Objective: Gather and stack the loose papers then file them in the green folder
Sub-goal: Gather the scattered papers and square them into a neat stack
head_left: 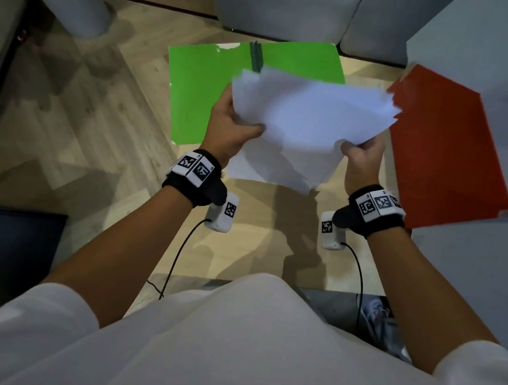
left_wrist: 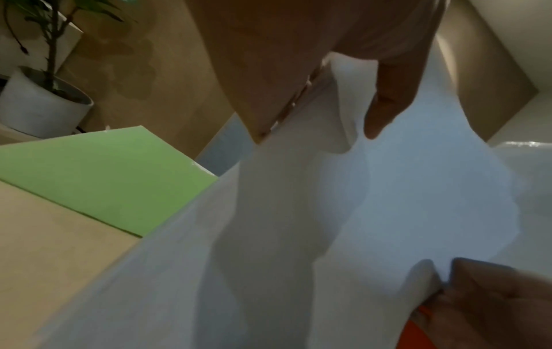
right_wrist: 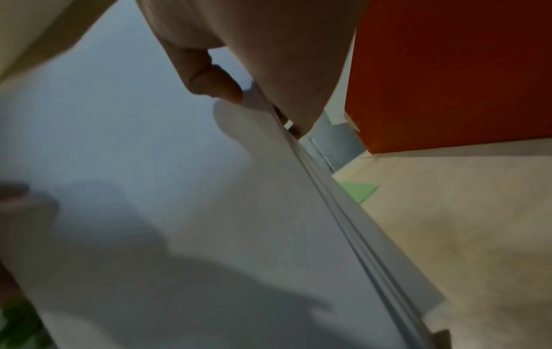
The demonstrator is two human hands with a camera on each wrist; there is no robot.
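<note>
While the sheets are up off the surface (head_left: 253,223) in both your hands, you look to be at the squaring-up step, with the filing not yet done. Your left hand (head_left: 229,129) pinches the left edge of the loose papers (head_left: 309,117), thumb curled on top and fingers underneath. The green folder (head_left: 200,94) lies open just beyond and left of that hand, partly hidden by the sheets. The far edges are fanned and uneven, so the next move probably calls for tapping them flush before lowering them onto the folder. Your right hand (head_left: 363,158) grips the right edge the same way, thumb over the top sheet. A red folder (head_left: 446,148) lies just right of that hand.
</note>
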